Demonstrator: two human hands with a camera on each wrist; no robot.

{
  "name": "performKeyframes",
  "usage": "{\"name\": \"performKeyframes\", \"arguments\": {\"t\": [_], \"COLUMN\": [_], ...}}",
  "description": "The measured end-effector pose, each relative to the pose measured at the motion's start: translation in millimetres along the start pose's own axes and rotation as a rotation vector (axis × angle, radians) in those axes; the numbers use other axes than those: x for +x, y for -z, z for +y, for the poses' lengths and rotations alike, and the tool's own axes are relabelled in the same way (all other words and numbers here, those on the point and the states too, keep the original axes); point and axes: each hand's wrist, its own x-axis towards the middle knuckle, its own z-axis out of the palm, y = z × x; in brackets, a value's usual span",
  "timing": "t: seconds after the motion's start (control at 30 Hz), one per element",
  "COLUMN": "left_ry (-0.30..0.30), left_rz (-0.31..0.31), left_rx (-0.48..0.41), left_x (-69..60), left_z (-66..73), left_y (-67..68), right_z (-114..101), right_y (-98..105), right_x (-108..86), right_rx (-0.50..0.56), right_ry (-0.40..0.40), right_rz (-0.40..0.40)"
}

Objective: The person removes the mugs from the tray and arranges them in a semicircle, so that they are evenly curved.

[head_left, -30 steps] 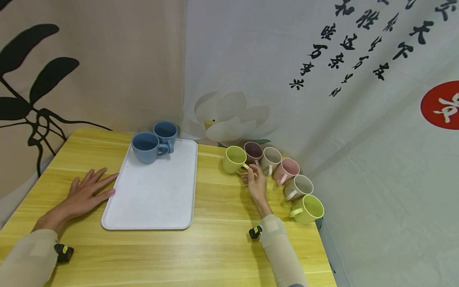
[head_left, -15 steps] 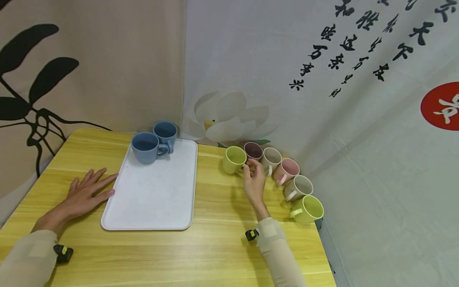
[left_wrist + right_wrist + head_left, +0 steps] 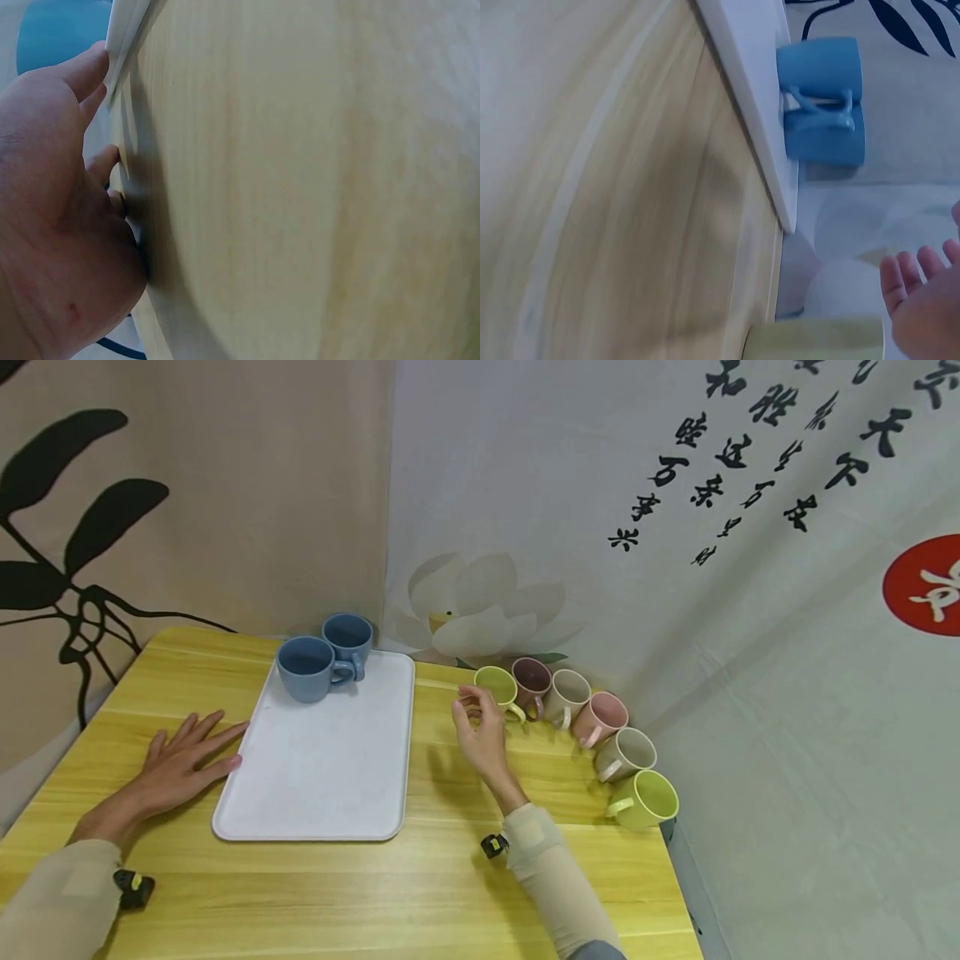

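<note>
My left hand [image 3: 176, 772] lies spread on the table, its thumb and index finger at the left edge of the white tray [image 3: 322, 785]. In the left wrist view those fingers [image 3: 88, 71] touch the tray's rim. Two blue mugs [image 3: 303, 670] stand at the tray's far left corner, close together. My right hand [image 3: 483, 735] hovers over the table in front of the back yellow-green mug [image 3: 497, 681], partly covering it. Its fingers are loosely bent and hold nothing. In the right wrist view the fingers [image 3: 911, 271] are apart from that mug [image 3: 817, 341].
Right of the back yellow-green mug runs a curved row: a dark purple mug [image 3: 532, 681], a beige mug [image 3: 567, 689], a pink mug [image 3: 600, 718], a grey-beige mug [image 3: 626, 753] and another yellow-green mug [image 3: 643, 797]. Printed curtains [image 3: 480, 485] hang behind the wooden table [image 3: 300, 893].
My right hand has let go of the back yellow-green mug's handle and moved left, in front of the mug. My left hand has stayed at the tray's edge.
</note>
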Motion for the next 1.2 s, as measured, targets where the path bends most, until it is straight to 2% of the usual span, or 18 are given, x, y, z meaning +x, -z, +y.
{"name": "performKeyframes", "arguments": {"t": [0.27, 0.57, 0.87, 1.2], "left_ry": [-0.001, -0.006, -0.013, -0.018], "left_rz": [-0.004, 0.001, 0.005, 0.015], "left_rx": [0.000, 0.003, 0.007, 0.008], "left_x": [0.2, -0.7, -0.3, -0.7], "left_z": [0.5, 1.9, 0.3, 2.4], "left_y": [0.3, 1.1, -0.3, -0.1], "right_z": [-7.2, -6.8, -12.1, -15.7], "right_y": [-36.2, -71.2, -90.0, -108.8], "right_x": [12.1, 26.6, 43.1, 52.8], "right_rx": [0.022, 0.013, -0.032, -0.081], "right_ry": [-0.049, -0.077, -0.103, -0.103], "right_rz": [-0.111, -0.168, -0.204, -0.260]}}
